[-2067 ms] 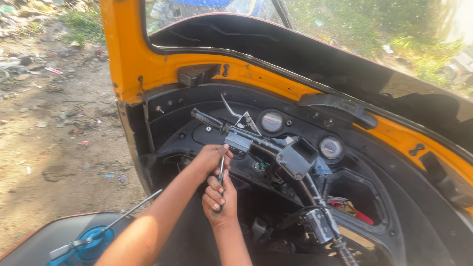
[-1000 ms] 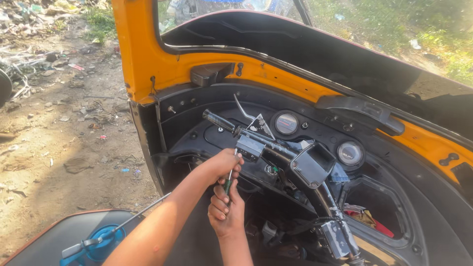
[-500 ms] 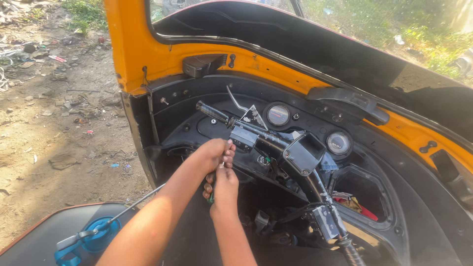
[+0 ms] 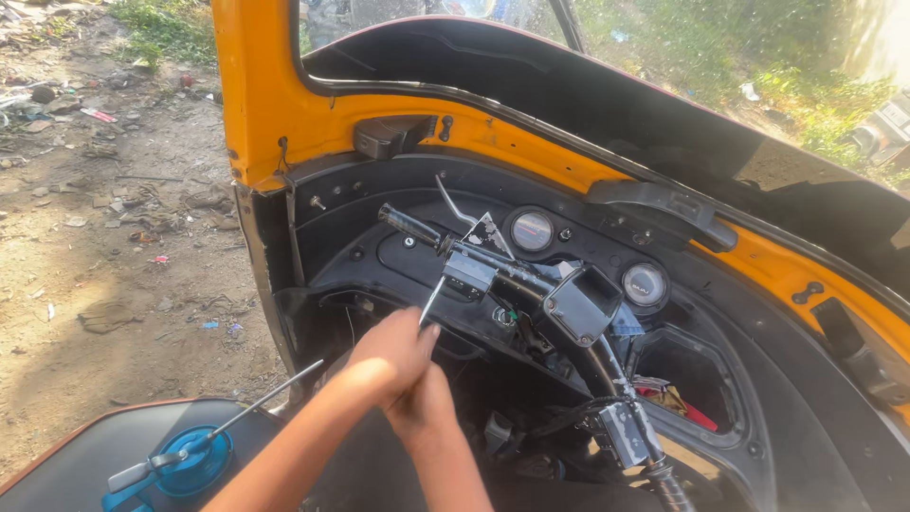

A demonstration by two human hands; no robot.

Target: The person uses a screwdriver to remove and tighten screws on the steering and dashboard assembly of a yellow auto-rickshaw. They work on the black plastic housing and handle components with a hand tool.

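— Hands first: where are they?
— Low in the middle of the frame. The left hand (image 4: pixel 391 353) is wrapped around a thin metal tool (image 4: pixel 432 301), likely a screwdriver; the right hand (image 4: pixel 424 408) sits just under it, touching, but I cannot tell whether it grips anything.
— And the tool's tip?
— It points up at the switch box (image 4: pixel 468 271) on the handlebar (image 4: pixel 493 261), centre frame.
— Anything else?
— Two round gauges (image 4: pixel 532 229) in the black dashboard (image 4: pixel 720 313), upper right.

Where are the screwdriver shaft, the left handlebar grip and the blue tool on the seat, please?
screwdriver shaft (image 4: pixel 432 301), head view, mid shaft.
left handlebar grip (image 4: pixel 409 226), head view, middle of the grip.
blue tool (image 4: pixel 194 461), head view, round blue body.
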